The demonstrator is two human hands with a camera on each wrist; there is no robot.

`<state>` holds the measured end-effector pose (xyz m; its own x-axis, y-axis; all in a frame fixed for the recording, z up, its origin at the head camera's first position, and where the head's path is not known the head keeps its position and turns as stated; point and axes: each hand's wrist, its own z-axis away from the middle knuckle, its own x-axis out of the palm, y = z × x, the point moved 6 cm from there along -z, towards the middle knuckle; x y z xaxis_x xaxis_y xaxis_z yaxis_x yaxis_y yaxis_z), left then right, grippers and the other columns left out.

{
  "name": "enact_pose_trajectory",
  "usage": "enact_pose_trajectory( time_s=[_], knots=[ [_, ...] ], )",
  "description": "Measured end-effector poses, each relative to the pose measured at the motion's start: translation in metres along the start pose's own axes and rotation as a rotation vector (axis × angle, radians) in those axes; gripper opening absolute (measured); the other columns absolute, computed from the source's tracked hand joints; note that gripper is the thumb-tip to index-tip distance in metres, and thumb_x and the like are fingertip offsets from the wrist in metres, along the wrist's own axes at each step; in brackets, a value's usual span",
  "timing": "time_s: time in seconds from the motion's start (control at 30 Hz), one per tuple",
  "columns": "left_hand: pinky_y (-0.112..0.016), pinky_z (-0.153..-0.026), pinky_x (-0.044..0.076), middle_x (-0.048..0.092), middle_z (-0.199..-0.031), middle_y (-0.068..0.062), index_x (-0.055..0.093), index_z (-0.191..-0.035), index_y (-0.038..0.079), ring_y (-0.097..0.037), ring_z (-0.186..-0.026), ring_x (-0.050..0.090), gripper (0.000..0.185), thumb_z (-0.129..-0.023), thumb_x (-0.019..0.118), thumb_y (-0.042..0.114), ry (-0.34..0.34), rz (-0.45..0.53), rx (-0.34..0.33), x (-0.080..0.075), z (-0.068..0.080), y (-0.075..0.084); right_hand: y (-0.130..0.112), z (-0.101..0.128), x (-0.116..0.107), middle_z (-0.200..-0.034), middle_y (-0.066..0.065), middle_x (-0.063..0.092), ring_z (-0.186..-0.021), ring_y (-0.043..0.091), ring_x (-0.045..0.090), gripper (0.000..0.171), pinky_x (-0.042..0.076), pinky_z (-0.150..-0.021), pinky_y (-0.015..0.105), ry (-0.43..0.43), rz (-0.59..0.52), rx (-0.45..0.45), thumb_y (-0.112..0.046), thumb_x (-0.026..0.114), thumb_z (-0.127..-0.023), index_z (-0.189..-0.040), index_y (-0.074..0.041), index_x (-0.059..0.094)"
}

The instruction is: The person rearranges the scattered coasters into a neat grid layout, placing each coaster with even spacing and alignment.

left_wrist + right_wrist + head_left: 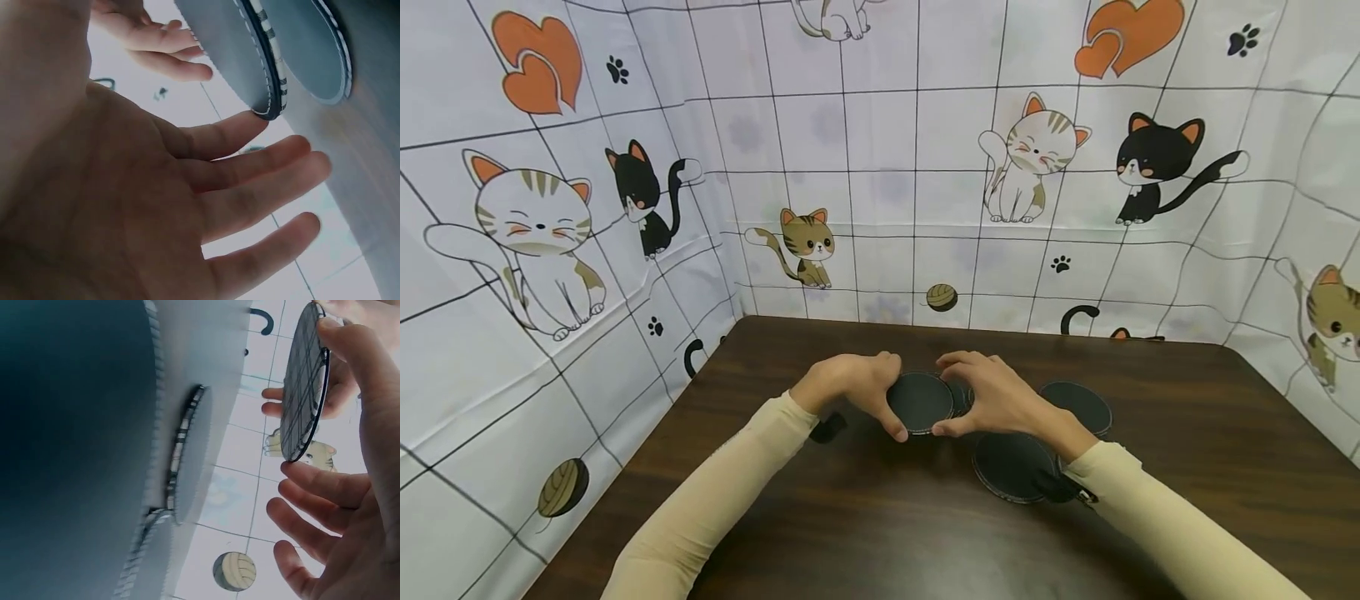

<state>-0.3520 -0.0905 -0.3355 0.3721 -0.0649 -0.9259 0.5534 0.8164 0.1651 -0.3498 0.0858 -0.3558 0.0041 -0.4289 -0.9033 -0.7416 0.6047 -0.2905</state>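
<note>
A round coaster (pixel 920 403) is held up between my two hands. Its top is dark with pale stitching at the rim, and the plaid underside of this coaster (pixel 305 387) shows in the right wrist view. My left hand (pixel 862 387) grips its left side, thumb at the near edge and fingers at the far edge. On the other side, my right hand (pixel 996 398) pinches it between thumb and index finger, the remaining fingers spread. In the left wrist view the left index fingertip meets the rim, while the left thumb is hidden.
On the brown wooden table (pixel 850 517), one coaster (pixel 1017 465) lies under my right wrist and another coaster (pixel 1077 405) farther right. Part of a further coaster (pixel 961 397) shows behind my right fingers. A cat-print sheet (pixel 880 192) hangs behind and beside the table.
</note>
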Motion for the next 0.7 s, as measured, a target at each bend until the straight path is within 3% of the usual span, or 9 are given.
enact_pose_trajectory(
  time_s=[0.2,0.47,0.7],
  knots=[
    [-0.032,-0.087,0.045,0.048,-0.118,-0.007,0.044,-0.135,0.003,-0.019,-0.099,0.053,0.092,-0.077,0.08,0.065,-0.022,-0.035,0.006,0.014,-0.003,0.017,0.001,0.023,0.005,-0.144,0.006,0.053,-0.13,0.029,0.048,0.076,0.036,-0.101,0.058,-0.005,-0.011,0.006,-0.074,0.077,-0.074,-0.118,-0.013,0.072],
    [-0.038,-0.089,0.047,0.057,-0.117,-0.005,0.055,-0.135,0.005,-0.019,-0.101,0.056,0.102,-0.069,0.075,0.08,0.002,-0.302,-0.006,0.033,-0.012,0.043,0.0,0.048,0.013,-0.143,0.005,0.054,-0.13,0.029,0.05,0.077,0.037,-0.101,0.059,-0.006,0.037,-0.014,-0.079,0.074,-0.073,-0.116,-0.015,0.072],
    [-0.037,-0.089,0.048,0.057,-0.112,-0.002,0.059,-0.134,0.01,-0.018,-0.099,0.055,0.101,-0.065,0.075,0.083,-0.044,-0.372,-0.043,0.048,-0.014,0.055,-0.004,0.054,0.02,-0.143,0.005,0.054,-0.129,0.026,0.05,0.079,0.035,-0.103,0.058,-0.03,0.052,-0.033,-0.081,0.073,-0.071,-0.112,-0.013,0.073]
  ],
)
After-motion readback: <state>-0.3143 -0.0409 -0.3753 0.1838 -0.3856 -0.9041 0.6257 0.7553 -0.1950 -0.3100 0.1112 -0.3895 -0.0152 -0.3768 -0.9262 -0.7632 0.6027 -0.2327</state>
